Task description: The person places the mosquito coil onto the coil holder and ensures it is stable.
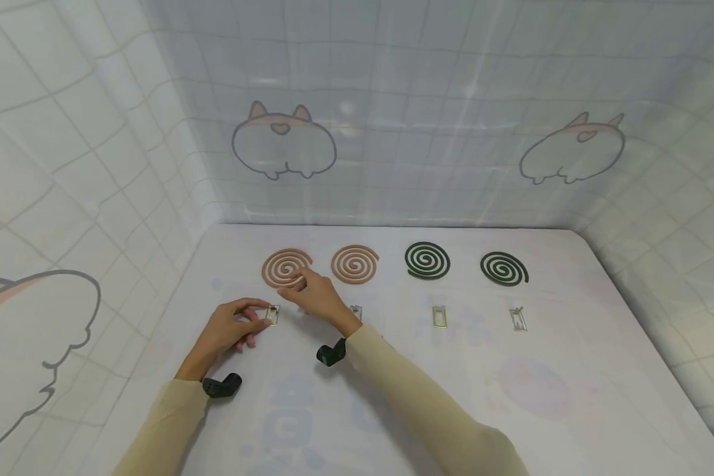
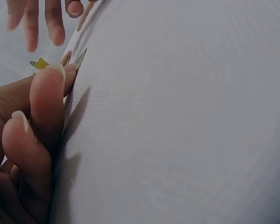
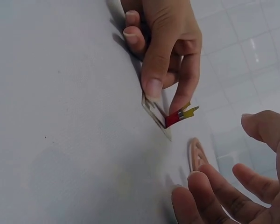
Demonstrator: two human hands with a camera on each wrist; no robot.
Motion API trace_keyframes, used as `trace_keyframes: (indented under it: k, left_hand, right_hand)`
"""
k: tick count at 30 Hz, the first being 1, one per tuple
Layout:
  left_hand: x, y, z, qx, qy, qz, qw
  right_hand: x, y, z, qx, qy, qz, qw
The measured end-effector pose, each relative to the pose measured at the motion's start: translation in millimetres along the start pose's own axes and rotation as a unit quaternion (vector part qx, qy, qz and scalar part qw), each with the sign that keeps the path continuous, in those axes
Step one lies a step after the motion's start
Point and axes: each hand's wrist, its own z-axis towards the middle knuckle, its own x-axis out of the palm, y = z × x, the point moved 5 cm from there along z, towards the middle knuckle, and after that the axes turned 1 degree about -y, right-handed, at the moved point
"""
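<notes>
Between thumb and index finger, my left hand (image 1: 229, 326) pinches a small rectangular metal mosquito coil stand (image 1: 276, 307) flat against the table. In the right wrist view the stand's upright tab (image 3: 174, 120) shows red and yellow. My right hand (image 1: 318, 297) hovers just beyond and to the right of it, fingers spread and loosely bent, holding nothing. Under its fingertips in the head view lies the left brown mosquito coil (image 1: 269, 268), partly covered. The left wrist view shows only a pointed corner of the stand (image 2: 82, 58) past the fingers.
Another brown coil (image 1: 354, 265) and two green coils (image 1: 427, 261), (image 1: 504, 268) continue the back row. Nearer lie three more metal stands (image 1: 359, 309), (image 1: 439, 326), (image 1: 519, 329), one partly behind my right wrist. A pale tiled-pattern curtain (image 1: 422, 165) rises behind the white table (image 1: 452, 396).
</notes>
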Motion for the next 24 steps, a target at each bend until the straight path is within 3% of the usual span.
trace_keyframes:
  k: [24]
  left_hand:
    - [0.7, -1.5, -1.4, -0.010, -0.003, -0.004, 0.9999]
  right_hand:
    - [1.6, -22.5, 24.9, 0.099, -0.080, -0.011, 0.9918]
